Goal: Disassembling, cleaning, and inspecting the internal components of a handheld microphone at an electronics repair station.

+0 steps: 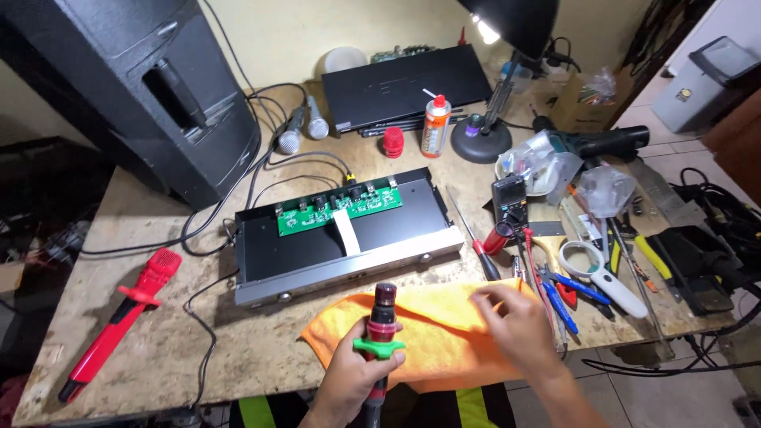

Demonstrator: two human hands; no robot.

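My left hand (353,372) grips a dark tube-shaped tool (383,305) with a red body and a green collar, held upright at the near table edge. My right hand (515,321) rests with fingers spread on an orange cloth (440,329) lying at the front of the table. Just beyond the cloth sits an open black electronics chassis (396,230) with a green circuit board (337,208) and a white ribbon cable inside.
A big black loudspeaker (135,87) fills the back left. A red tool (119,317) lies at the left. Two microphones (301,128), a black unit (408,83), spray bottle (434,125) and lamp base (482,143) stand behind. Screwdrivers, pliers, a magnifier (590,265) and a multimeter (509,198) crowd the right.
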